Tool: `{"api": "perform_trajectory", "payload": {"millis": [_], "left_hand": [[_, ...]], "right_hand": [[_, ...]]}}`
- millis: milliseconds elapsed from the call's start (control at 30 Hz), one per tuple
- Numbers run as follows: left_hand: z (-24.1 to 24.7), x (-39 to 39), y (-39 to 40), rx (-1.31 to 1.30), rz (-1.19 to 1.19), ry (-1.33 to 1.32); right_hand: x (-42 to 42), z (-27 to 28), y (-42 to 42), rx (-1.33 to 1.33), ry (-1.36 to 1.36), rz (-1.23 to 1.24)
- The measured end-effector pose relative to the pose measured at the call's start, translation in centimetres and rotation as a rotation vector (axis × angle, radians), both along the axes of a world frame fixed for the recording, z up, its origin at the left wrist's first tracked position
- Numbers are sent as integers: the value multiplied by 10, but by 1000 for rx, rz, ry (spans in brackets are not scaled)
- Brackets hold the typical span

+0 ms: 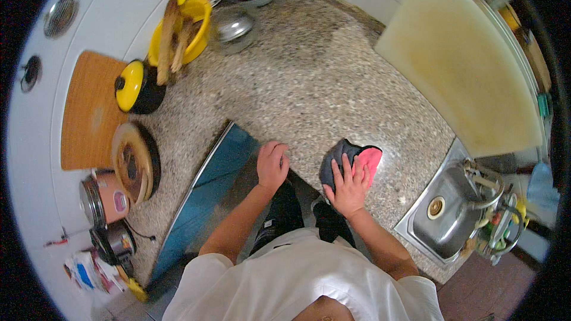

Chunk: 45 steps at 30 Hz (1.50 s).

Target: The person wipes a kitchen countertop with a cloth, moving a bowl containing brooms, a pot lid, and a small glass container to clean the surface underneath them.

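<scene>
My right hand lies flat with its fingers spread on a folded cloth, dark grey with a pink part and black edging. The cloth rests on the speckled stone countertop near its front edge. Over the counter's front edge, by the corner of a dark blue glossy panel, is my left hand. Its fingers are loosely curled, and no object shows in it. Whether it touches the counter or the panel, I cannot tell.
A steel sink is set in at the right, below a large pale yellowish board. Along the left stand a yellow-lidded pot, a round wooden board and a brown board. Farther back are a yellow basin and a glass lid.
</scene>
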State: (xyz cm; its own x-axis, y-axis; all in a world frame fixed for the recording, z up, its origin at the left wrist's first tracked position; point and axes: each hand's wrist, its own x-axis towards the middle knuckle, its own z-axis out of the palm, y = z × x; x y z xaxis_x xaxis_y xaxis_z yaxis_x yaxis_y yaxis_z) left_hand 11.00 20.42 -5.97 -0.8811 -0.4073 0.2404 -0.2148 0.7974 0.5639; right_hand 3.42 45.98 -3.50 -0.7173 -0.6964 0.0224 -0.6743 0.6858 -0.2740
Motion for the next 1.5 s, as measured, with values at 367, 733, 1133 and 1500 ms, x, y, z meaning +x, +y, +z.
{"api": "perform_trajectory", "payload": {"millis": [367,733,1133,1500], "left_hand": [[11,59,-80,147,157,92],[14,157,-194,151,438,200],[21,161,-203,341,294,188],[36,83,-43,1306,125,-69]], "right_hand": [[-49,-4,-163,12,123,179],[-65,-21,-405,16,277,164],[-17,3,-365,-31,94,366],[127,34,38,-297,-25,-164]]}}
